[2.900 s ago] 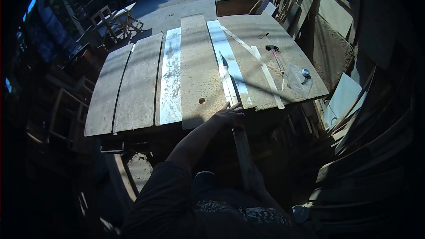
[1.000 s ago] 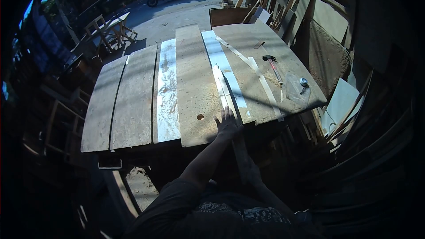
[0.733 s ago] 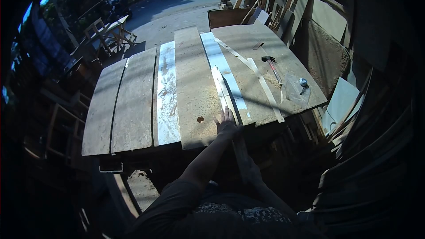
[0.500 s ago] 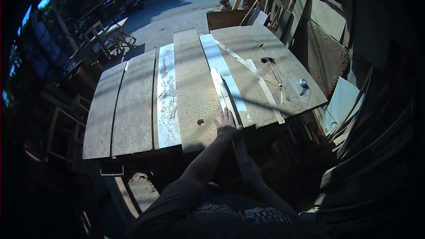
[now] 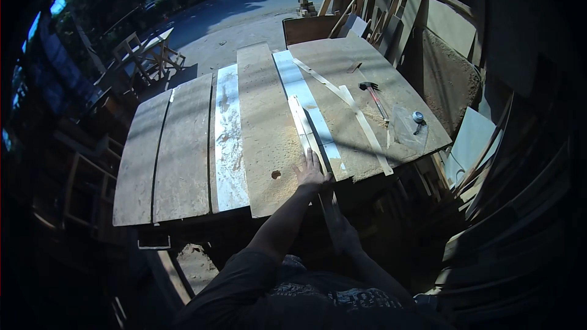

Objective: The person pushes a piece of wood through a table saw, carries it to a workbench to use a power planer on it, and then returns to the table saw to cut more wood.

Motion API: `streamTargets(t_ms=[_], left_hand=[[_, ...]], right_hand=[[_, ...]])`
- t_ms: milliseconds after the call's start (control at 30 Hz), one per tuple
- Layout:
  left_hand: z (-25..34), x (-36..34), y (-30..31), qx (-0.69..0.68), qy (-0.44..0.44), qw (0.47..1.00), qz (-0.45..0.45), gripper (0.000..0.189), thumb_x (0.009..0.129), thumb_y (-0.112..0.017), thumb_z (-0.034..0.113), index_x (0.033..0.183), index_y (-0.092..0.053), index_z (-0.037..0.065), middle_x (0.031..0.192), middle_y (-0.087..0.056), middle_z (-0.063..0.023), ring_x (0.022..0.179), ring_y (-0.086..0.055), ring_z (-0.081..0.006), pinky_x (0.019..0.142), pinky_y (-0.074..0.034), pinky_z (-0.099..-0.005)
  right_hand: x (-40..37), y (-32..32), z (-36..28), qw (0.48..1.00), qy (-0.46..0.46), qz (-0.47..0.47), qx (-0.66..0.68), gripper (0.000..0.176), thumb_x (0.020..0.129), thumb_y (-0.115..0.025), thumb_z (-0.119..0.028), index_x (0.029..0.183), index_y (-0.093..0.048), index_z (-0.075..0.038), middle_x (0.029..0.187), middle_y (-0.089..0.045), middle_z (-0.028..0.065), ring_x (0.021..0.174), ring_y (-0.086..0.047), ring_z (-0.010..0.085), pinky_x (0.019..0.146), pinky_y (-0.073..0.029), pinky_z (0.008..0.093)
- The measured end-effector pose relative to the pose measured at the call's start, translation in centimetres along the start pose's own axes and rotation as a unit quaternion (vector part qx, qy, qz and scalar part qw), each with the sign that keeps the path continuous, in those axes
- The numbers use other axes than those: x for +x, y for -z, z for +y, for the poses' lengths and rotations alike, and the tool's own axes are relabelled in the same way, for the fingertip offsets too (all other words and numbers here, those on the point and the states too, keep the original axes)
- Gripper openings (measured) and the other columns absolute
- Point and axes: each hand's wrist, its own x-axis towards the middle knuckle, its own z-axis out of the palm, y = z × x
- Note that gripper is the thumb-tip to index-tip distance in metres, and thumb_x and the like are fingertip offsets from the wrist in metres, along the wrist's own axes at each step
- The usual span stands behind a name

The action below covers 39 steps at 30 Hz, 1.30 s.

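Note:
A long, pale wooden strip (image 5: 299,117) lies lengthwise on the worktable, its near end reaching past the front edge toward my body. My left hand (image 5: 310,176) rests on top of the strip near that edge, fingers stretched forward and thumb out to the side. Lower down, in shadow, my right hand (image 5: 346,236) is closed around the strip's near end, though its fingers are hard to make out. Just right of the strip runs a light blue band (image 5: 310,99) set in the tabletop. Sawdust (image 5: 284,146) is scattered left of the strip.
On the right of the worktable (image 5: 183,146) lie a claw hammer (image 5: 373,99), two thin wooden slats (image 5: 365,128), a clear plastic bag (image 5: 406,131) and a small round tin-like object (image 5: 417,116). Boards (image 5: 449,27) lean at the right. A wooden frame (image 5: 147,61) stands beyond the table.
The view has tilted slightly, so the table sits a little lower in it. Both hands keep about the same places on the strip. A dark shape now shows on the far road.

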Motion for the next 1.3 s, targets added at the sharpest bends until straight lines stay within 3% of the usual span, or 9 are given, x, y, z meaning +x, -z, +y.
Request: streamTargets(t_ms=[400,767,1033,1233,1300], left_hand=[[-0.5,1.6,0.9,0.009,-0.001,1.0,-0.014,0.102,0.08,-0.051,0.063,0.15,-0.007,0.003,0.159,0.004,-0.0096,0.146,0.003,-0.0317,0.109,-0.004,-0.0677],[-0.8,2.7,2.2,-0.001,-0.006,0.999,-0.033,0.101,0.083,-0.049,0.062,0.15,-0.004,0.001,0.158,0.005,-0.0123,0.146,0.005,-0.0326,0.109,-0.003,-0.0667],[-1.6,3.8,2.2,0.009,-0.018,0.999,-0.045,0.098,0.085,-0.043,0.065,0.15,-0.004,0.002,0.159,0.005,-0.0109,0.146,0.005,-0.0329,0.11,-0.004,-0.0667],[-2.0,1.5,1.3,0.02,-0.037,0.999,-0.019,0.088,0.091,-0.031,0.065,0.15,-0.012,0.003,0.159,-0.003,-0.0099,0.146,0.002,-0.0339,0.109,-0.001,-0.0676],[-1.8,0.0,0.5,0.0,-0.03,1.0,-0.002,0.078,0.093,-0.031,0.058,0.15,-0.018,0.006,0.159,-0.009,-0.0063,0.145,-0.001,-0.0366,0.108,-0.002,-0.069]], right_hand=[[2.2,-0.7,-0.1,1.0,-0.006,0.001,-0.008,0.05,0.098,-0.037,-0.044,0.139,-0.043,-0.017,0.113,-0.06,0.0275,0.11,-0.054,0.0453,0.089,-0.045,0.0491],[3.3,-0.6,-2.3,1.0,-0.02,0.008,-0.007,0.054,0.098,-0.037,-0.045,0.137,-0.043,-0.008,0.117,-0.058,0.0283,0.114,-0.052,0.0451,0.091,-0.044,0.0477],[5.3,-1.5,-0.4,0.998,-0.057,-0.002,-0.027,0.057,0.098,-0.034,-0.047,0.134,-0.045,-0.004,0.116,-0.057,0.0299,0.113,-0.052,0.0453,0.091,-0.044,0.0475],[5.3,-1.0,-2.7,0.997,-0.064,0.003,-0.033,0.061,0.097,-0.034,-0.049,0.132,-0.046,-0.001,0.115,-0.057,0.0315,0.114,-0.052,0.0445,0.091,-0.044,0.0476],[5.3,-0.9,-2.8,0.996,-0.077,-0.002,-0.039,0.061,0.097,-0.034,-0.05,0.132,-0.046,-0.001,0.115,-0.057,0.0319,0.114,-0.052,0.0442,0.091,-0.044,0.0475]])
